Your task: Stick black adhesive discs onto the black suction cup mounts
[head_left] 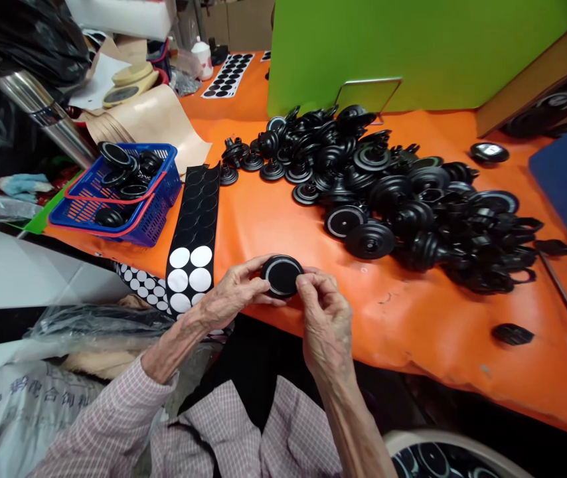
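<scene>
A black round plastic part (283,276) with a thin grey ring on its face is held over the front edge of the orange table. My left hand (242,285) grips its left side, thumb on the rim and fingers beneath. At the right rim, my right hand (324,300) is closed, thumb and fingertips pinching the edge. Whether a thin sticker is between those fingertips cannot be made out. Left of my hands lies a black strip of round stickers (194,219), with white circles bare at its near end. A large heap of similar black parts (363,179) covers the table beyond.
A blue basket (151,216) with several black parts stands at the left. Behind the heap rises a green board (403,53). A sticker sheet (228,75) lies at the back. Below the table, a pale tub (443,435) holds more parts. One loose black piece (512,334) lies right.
</scene>
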Tool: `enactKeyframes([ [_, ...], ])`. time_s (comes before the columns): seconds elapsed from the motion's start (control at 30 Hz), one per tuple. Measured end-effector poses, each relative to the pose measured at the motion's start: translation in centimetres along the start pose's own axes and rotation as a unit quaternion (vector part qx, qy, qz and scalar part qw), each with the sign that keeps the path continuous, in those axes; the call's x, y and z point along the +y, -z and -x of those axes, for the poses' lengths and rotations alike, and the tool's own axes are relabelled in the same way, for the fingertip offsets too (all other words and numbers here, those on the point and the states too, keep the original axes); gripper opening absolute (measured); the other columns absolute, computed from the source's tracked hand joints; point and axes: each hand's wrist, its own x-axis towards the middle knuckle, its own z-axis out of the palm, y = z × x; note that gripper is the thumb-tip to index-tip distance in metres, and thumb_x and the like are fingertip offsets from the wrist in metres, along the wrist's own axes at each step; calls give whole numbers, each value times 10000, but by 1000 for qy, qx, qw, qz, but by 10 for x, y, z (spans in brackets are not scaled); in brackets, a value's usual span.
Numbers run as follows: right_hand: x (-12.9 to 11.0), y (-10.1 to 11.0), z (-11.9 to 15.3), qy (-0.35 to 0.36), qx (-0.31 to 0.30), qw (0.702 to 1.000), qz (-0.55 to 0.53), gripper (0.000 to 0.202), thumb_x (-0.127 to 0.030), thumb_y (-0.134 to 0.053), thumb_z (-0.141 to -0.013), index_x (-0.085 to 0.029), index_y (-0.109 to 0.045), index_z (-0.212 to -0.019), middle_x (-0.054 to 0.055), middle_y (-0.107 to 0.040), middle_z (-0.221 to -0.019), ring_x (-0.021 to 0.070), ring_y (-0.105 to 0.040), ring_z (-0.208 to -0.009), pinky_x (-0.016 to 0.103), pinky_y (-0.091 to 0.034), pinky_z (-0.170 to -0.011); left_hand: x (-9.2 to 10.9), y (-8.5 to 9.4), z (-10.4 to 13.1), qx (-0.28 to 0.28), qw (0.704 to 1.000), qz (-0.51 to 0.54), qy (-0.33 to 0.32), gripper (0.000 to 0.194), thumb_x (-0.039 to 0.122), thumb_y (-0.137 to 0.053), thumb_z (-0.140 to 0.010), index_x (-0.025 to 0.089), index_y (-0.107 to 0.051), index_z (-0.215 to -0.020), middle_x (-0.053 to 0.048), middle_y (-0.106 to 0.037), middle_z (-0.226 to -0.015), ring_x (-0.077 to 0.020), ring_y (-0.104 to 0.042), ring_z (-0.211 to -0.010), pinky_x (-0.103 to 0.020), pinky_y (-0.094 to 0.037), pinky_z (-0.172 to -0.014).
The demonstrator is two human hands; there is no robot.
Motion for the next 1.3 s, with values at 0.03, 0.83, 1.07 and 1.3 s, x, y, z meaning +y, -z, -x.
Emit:
enactKeyframes([
  [0.03,0,0,0,2,2,1000,6,228,-413,-622,-788,-186,-609,-761,39,-555,-966,175,-560,-873,327,-456,-774,0,0,0,-1,1000,2,1,454,179,-659,-734,168,-633,-1187,-110,-598,-1260,-222,-671,-930,-373,-564,-817],
  [0.83,8,-13,6,49,43,996,67,325,-447,-644,-772,-218,-518,-966,59,-573,-980,182,-591,-840,342,-525,-723,-11,6,6,85,995,23,-55,422,326,-756,-722,150,-623,-1081,-88,-631,-1088,-198,-663,-887,-317,-600,-721],
  [1.07,-16,-61,-30,17,-174,985,-11,300,-504,-708,-701,-220,-611,-691,2,-602,-631,168,-569,-593,320,-494,-552,38,37,21,138,978,-71,-141,499,407,-716,-739,140,-603,-1146,-101,-638,-1060,-173,-677,-732,-307,-594,-633],
  [1.3,-81,-195,-37,57,-238,960,-139,191,-346,-493,-816,-206,-581,-911,-9,-664,-709,148,-662,-608,296,-528,-589,156,96,54,365,839,-343,-214,604,411,-653,-764,134,-530,-1287,-121,-648,-1092,-229,-663,-859,-402,-592,-729],
])
